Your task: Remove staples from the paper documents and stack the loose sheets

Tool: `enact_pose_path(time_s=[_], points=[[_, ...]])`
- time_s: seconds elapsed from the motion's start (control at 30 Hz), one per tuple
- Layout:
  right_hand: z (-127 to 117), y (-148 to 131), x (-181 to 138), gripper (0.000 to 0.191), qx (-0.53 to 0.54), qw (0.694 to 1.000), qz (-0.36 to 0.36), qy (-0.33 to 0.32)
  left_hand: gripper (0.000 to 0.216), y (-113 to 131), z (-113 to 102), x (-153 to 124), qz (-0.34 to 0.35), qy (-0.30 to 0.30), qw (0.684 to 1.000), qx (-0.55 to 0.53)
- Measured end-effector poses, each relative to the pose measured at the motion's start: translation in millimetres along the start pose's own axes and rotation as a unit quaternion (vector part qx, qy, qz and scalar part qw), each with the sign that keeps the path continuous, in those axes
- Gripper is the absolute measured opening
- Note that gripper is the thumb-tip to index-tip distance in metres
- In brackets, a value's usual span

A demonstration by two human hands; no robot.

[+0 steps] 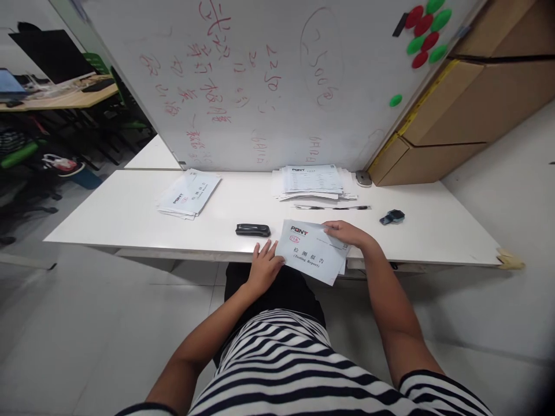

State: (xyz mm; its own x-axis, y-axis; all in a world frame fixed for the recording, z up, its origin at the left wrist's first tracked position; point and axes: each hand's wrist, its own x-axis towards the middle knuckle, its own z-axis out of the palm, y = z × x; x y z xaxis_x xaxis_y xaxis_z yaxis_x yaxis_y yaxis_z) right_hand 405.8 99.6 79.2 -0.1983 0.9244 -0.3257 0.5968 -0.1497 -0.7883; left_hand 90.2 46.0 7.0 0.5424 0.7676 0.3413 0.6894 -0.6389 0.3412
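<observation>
Paper testing report (310, 249), pinched at its edges by my left hand (263, 269) and right hand (347, 233), overhangs the front edge of the desk (437, 234). A stapler (253, 230) sits just beyond my left fingertips; desk stretches right of my grip.

Next to one stapler (252, 230), one testing report (309, 257), one left hand (264, 268) and one right hand (347, 232) are counted. Beyond the stapler, two paper stacks (313, 180) are seen. To its right, one pen (332, 207), one mouse (363, 178) and one dark gadget (392, 217) are found; farther up that side, nine round magnets (423, 25) and three cardboard boxes (472, 101) are shown.
</observation>
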Motion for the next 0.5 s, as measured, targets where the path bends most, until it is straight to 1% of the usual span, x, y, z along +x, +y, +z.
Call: enact_pose_path(time_s=[0.13,0.23,0.3,0.37,0.43,0.5], points=[[5.0,-3.8,-0.8,0.045,-0.009,0.998,-0.010,0.056,0.014,14.5,-0.4,3.5,-0.059,0.027,0.997,-0.051],[3.5,-8.7,-2.7,0.053,0.026,0.999,0.005,0.042,0.019,21.2,-8.2,8.1,-0.117,0.037,0.984,-0.131],[1.1,-10.6,-4.8,0.056,0.063,0.997,0.011,0.032,0.023,23.6,-15.5,12.0,-0.147,0.042,0.965,-0.212],[0.8,-9.5,-8.5,0.058,0.101,0.994,0.005,0.041,0.025,24.1,-22.8,16.2,-0.169,0.069,0.938,-0.295],[6.5,-4.9,-14.5,0.060,0.165,0.983,-0.014,0.078,0.025,22.5,-29.4,19.8,-0.181,0.115,0.915,-0.342],[20.6,2.1,-22.0,0.060,0.269,0.953,-0.041,0.136,0.024,18.9,-34.4,22.3,-0.178,0.160,0.908,-0.345]])
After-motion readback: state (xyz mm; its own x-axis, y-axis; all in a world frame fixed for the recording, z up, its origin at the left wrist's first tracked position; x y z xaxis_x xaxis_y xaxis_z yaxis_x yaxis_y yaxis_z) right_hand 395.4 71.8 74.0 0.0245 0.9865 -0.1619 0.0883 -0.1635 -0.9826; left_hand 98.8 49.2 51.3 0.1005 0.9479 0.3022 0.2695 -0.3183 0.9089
